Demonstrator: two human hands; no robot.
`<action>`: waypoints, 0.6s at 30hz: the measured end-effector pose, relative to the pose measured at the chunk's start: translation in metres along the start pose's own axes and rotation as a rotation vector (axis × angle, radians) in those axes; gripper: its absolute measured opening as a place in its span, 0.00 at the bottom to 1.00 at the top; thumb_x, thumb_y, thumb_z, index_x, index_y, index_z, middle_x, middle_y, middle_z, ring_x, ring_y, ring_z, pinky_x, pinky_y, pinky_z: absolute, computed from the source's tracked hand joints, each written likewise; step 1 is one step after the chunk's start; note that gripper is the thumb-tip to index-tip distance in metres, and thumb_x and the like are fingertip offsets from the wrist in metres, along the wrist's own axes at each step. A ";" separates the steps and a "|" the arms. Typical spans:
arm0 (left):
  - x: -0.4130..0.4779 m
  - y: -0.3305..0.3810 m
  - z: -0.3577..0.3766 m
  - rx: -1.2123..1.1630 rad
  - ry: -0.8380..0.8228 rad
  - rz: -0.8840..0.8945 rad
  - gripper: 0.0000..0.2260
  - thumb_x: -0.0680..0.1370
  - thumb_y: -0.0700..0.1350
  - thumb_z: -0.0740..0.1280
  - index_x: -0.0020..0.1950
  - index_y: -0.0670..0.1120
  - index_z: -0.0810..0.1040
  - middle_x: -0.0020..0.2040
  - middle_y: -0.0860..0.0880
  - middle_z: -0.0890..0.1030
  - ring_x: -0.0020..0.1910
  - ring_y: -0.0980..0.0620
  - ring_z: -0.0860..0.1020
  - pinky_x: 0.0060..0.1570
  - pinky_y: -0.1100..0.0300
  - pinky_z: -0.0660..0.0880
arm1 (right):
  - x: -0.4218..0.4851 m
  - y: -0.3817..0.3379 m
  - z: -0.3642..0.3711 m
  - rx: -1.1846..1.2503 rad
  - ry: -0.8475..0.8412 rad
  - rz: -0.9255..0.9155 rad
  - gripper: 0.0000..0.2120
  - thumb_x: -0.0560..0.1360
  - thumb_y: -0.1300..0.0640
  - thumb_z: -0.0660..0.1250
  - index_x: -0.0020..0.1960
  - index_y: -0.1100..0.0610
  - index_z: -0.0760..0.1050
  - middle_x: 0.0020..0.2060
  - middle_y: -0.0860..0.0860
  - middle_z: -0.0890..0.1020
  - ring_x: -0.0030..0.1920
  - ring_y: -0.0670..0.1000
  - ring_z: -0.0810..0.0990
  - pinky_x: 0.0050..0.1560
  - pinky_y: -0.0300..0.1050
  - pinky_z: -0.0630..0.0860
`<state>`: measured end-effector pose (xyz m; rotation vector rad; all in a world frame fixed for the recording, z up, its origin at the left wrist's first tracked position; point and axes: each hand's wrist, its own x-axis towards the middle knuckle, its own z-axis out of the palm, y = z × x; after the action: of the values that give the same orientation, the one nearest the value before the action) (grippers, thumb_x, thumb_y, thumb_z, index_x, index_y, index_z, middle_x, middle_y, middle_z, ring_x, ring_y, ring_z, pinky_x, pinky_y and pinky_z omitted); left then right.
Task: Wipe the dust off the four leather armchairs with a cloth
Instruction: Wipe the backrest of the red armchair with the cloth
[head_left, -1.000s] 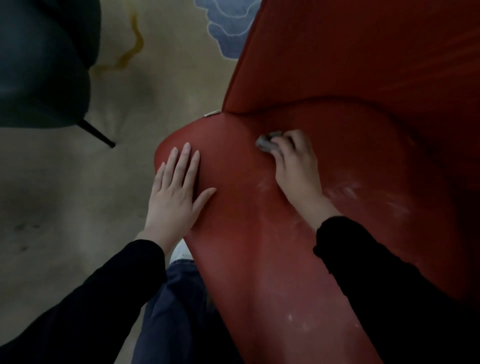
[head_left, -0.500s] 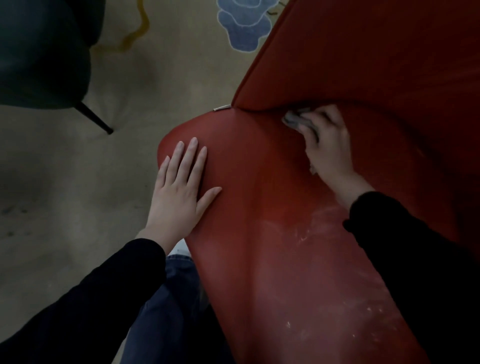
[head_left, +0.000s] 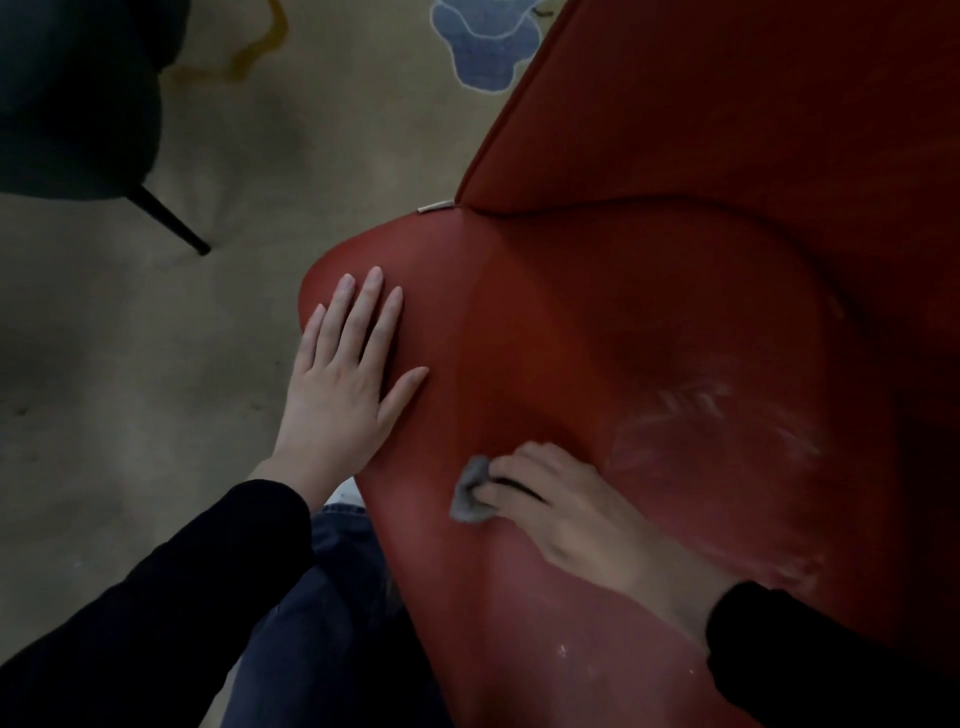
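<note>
A red leather armchair (head_left: 649, 291) fills the right side of the view, its seat below me and its backrest rising at the top right. My left hand (head_left: 348, 384) lies flat with straight fingers on the seat's front left corner. My right hand (head_left: 561, 499) grips a small bunched grey cloth (head_left: 470, 496) and presses it on the near middle of the seat. Pale dust streaks (head_left: 717, 415) show on the seat to the right of that hand.
A dark green armchair (head_left: 72, 93) with a thin black leg (head_left: 171, 221) stands at the top left. A beige carpet (head_left: 156, 364) with a blue pattern (head_left: 488, 47) covers the floor. My jeans-clad legs (head_left: 322, 623) are beside the red seat's front edge.
My right hand has pulled the cloth from the crease under the backrest down toward me across the seat. My left hand stays flat on the corner.
</note>
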<state>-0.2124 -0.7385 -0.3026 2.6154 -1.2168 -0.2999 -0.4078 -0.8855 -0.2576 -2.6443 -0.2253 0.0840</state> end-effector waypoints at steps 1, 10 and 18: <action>0.000 0.002 -0.001 0.000 0.003 -0.007 0.31 0.81 0.61 0.50 0.80 0.45 0.54 0.80 0.46 0.53 0.79 0.48 0.48 0.76 0.55 0.41 | 0.002 0.003 -0.006 0.030 0.035 0.005 0.11 0.75 0.65 0.66 0.57 0.58 0.76 0.52 0.52 0.75 0.47 0.53 0.74 0.48 0.46 0.73; 0.034 0.026 0.000 0.006 0.055 0.072 0.30 0.82 0.61 0.49 0.79 0.45 0.57 0.80 0.47 0.55 0.79 0.48 0.50 0.77 0.50 0.47 | 0.023 0.173 -0.086 -0.161 0.620 0.924 0.10 0.78 0.60 0.62 0.56 0.62 0.78 0.55 0.60 0.75 0.51 0.58 0.77 0.54 0.46 0.74; 0.036 0.026 0.009 0.068 0.099 0.067 0.29 0.82 0.60 0.50 0.79 0.46 0.58 0.79 0.47 0.57 0.78 0.48 0.53 0.76 0.50 0.49 | 0.049 0.135 -0.055 -0.179 0.454 0.554 0.08 0.77 0.61 0.63 0.53 0.62 0.79 0.49 0.59 0.78 0.50 0.58 0.76 0.54 0.46 0.70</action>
<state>-0.2113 -0.7838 -0.3062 2.6057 -1.2991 -0.1166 -0.3342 -1.0200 -0.2735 -2.7337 0.6773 -0.3675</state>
